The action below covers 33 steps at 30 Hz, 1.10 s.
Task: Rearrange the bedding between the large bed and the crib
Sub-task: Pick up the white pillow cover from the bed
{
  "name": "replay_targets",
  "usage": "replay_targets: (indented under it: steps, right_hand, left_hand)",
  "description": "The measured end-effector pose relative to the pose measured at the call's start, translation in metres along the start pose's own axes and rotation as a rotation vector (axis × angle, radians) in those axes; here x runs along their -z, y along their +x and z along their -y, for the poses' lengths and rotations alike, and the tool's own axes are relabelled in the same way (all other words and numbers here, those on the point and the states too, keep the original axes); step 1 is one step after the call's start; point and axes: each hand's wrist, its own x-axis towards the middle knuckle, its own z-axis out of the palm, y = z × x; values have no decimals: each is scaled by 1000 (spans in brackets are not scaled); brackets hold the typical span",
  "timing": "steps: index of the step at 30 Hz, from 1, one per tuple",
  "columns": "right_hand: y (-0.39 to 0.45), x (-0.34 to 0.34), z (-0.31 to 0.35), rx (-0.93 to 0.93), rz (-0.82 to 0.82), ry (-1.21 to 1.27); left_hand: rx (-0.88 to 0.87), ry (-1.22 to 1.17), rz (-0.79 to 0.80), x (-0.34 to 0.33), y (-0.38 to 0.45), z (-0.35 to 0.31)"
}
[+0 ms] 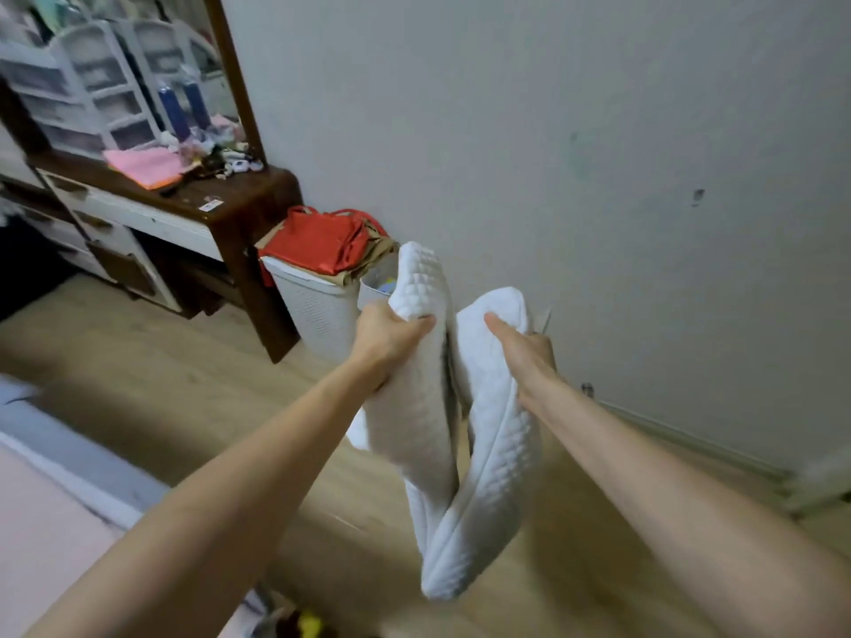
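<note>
Both forearms reach out from the bottom of the view, and between them hangs a white quilted pad (460,435), held up in the air over the wooden floor (138,361). At the left hand (391,336) the grip is pressed together: the fingers curl round one bunched upper edge of the pad, thumb across the top. At the right hand (525,349) the grip also pinches the pad, closing on the other upper edge, though its fingers are mostly hidden behind the fabric. From both grips the pad droops downward and toward the camera in two lobes that meet in a twist below the wrists, so its long axis runs roughly vertical. The hands are near each other and about level; neither is clearly nearer the pad's bulk. Beyond the grips stands a white laundry basket (317,315) with a red bag (322,244) on it, beside a dark dresser (248,200). A pale mattress edge (60,453) lies low to the left of the left grip; spreading the pad would likely call for drawing the hands apart.
</note>
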Motion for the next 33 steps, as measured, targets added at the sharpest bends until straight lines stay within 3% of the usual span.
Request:
replay_targets:
  steps: [7, 15, 24, 28, 33]
  right_hand:
    - [107, -106, 65, 64, 210, -115]
    - [196, -264, 110, -5, 306, -131]
    - [234, -487, 167, -134, 609, -128]
    - [241, -618, 186, -106, 891, -131]
    - [237, -745, 212, -217, 983, -245]
  left_hand:
    - [65, -67, -227, 42, 126, 1]
    - [202, -113, -406, 129, 267, 19]
    - [316, -106, -723, 277, 368, 57]
    - [379, -125, -937, 357, 423, 85]
    - [460, -149, -1128, 443, 463, 99]
